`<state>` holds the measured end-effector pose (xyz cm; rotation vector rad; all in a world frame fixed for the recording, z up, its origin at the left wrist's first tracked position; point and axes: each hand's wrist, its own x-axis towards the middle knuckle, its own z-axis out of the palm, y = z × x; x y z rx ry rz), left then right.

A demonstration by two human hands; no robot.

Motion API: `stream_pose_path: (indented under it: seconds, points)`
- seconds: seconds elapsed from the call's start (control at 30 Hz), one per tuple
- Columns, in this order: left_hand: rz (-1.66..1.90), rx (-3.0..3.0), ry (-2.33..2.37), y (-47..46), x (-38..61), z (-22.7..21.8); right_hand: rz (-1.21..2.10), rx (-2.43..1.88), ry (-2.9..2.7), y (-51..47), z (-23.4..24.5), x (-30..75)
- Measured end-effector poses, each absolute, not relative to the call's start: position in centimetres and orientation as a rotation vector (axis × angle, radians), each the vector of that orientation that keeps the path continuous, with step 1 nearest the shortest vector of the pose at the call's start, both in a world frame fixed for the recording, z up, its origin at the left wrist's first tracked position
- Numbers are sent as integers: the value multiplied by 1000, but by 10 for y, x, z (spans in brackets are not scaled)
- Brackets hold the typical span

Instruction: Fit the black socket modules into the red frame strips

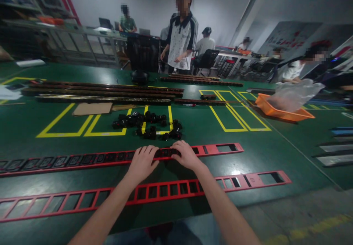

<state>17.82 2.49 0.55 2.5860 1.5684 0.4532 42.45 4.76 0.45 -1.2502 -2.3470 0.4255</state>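
A long red slotted strip [215,149] lies across the green table, its left and middle openings filled with black socket-like modules [74,160]. My left hand [143,161] is closed over the strip, fingers on the far side and thumb on the near edge. Close by on the right, my right hand [186,155] grips the same strip with curled fingers. One black module [165,152] shows in the gap between both hands; what lies under the fingers is hidden. Nearer to me, a second red strip [182,188] has open slots and passes beneath my forearms.
Loose black parts [149,123] are heaped beyond the strips. Farther back lie long dark rails [110,90] and a cardboard piece [92,108]. At right stands an orange bin [286,110] with a plastic bag. A person [182,39] stands across the green table [275,145].
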Motion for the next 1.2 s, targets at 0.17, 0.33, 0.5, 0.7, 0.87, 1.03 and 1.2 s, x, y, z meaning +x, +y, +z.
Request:
stream_pose_path:
  seconds: [0.17, 0.33, 0.5, 0.7, 0.87, 1.03, 1.2]
  points:
    - [463, 2598, 1534, 25, 175, 4, 447, -1270, -2364, 61, 13, 434]
    - [482, 2592, 1531, 24, 174, 4, 135, -1512, -2225, 85, 5, 445]
    - [470, 2575, 1516, 24, 173, 5, 225, -1653, -2049, 90, -11, 451]
    - [450, 2565, 1526, 23, 173, 6, 308, -1687, -2030, 90, -11, 454]
    - [425, 2599, 1512, 21, 188, 13, 374, -1681, -1992, 90, -12, 455]
    - [363, 2698, 1254, 37, 226, 24, 325, -1540, -1868, 91, -16, 459]
    - [250, 2702, 1261, 47, 247, 26, 296, -1491, -1712, 88, -15, 462]
